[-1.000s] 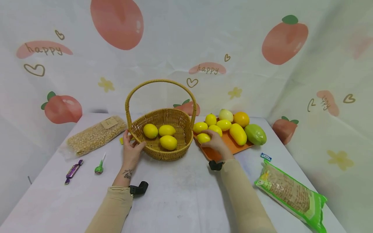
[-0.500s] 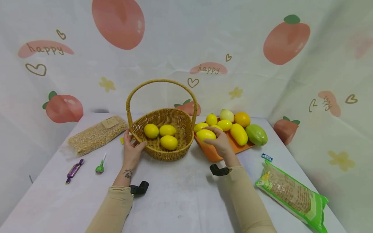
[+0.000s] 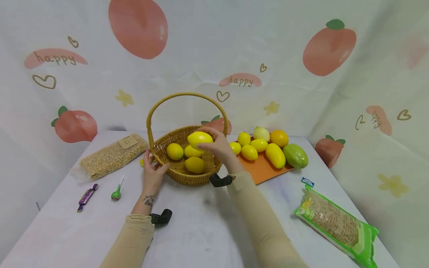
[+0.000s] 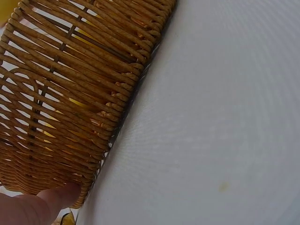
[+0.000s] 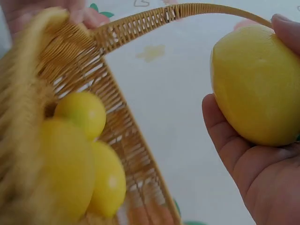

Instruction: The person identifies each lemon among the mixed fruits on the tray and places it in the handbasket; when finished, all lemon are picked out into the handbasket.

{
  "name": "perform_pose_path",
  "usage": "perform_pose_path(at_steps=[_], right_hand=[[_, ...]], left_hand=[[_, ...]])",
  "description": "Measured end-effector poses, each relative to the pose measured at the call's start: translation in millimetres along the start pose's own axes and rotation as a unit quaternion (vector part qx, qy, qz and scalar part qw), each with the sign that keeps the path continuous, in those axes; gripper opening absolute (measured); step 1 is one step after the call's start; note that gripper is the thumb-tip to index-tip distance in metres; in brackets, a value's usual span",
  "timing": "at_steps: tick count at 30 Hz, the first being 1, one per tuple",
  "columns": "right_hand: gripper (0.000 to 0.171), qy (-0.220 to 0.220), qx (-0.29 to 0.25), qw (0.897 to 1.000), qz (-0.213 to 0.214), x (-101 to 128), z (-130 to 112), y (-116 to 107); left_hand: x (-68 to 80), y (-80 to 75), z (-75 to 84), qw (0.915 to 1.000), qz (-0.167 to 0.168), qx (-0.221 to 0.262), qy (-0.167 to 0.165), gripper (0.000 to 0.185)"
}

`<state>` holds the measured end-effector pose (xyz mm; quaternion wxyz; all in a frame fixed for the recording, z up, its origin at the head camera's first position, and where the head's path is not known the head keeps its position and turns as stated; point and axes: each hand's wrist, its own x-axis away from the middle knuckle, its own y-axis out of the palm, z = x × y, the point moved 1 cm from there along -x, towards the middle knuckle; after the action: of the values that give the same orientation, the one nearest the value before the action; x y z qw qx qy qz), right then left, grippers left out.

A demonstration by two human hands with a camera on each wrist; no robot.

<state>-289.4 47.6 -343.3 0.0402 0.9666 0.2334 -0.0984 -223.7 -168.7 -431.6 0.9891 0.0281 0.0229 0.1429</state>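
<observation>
Lemon (image 3: 200,139) sits in our right hand (image 3: 219,147), fingers curled round it, above the wicker basket (image 3: 187,175). Left hand (image 3: 152,176) grips the basket's near rim. Risk: release too high and it bounces off the three lemons (image 3: 194,165) inside, or clips the handle (image 3: 182,96).

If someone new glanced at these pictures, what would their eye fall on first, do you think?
Probably the right hand holding a yellow lemon above the wicker basket at the table's centre, where three lemons already lie. The left hand holds the basket's near-left rim. To the right, an orange tray carries more fruit.
</observation>
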Motion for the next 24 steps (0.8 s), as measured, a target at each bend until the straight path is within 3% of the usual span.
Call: perform_pose_path(at_steps=[5, 10, 18, 24], right_hand=[[0.051, 0.012, 0.011, 1.000, -0.001, -30, -7, 13], [0.052, 0.026, 0.016, 0.999, 0.009, -50, -8, 11], [0.053, 0.051, 0.075, 0.996, 0.000, -51, 5, 10], [0.050, 0.071, 0.060, 0.995, -0.018, -47, 20, 12]], left_hand=[[-1.2, 1.5, -1.2, 1.0000, -0.002, 0.003, 0.002, 0.089], [-1.3, 3.7, -0.3, 0.9999, -0.006, 0.007, 0.008, 0.089], [-0.8, 2.9, 0.1, 0.9999, 0.000, 0.005, 0.009, 0.089], [-0.7, 0.2, -1.5, 0.9999, 0.005, 0.002, 0.011, 0.089]])
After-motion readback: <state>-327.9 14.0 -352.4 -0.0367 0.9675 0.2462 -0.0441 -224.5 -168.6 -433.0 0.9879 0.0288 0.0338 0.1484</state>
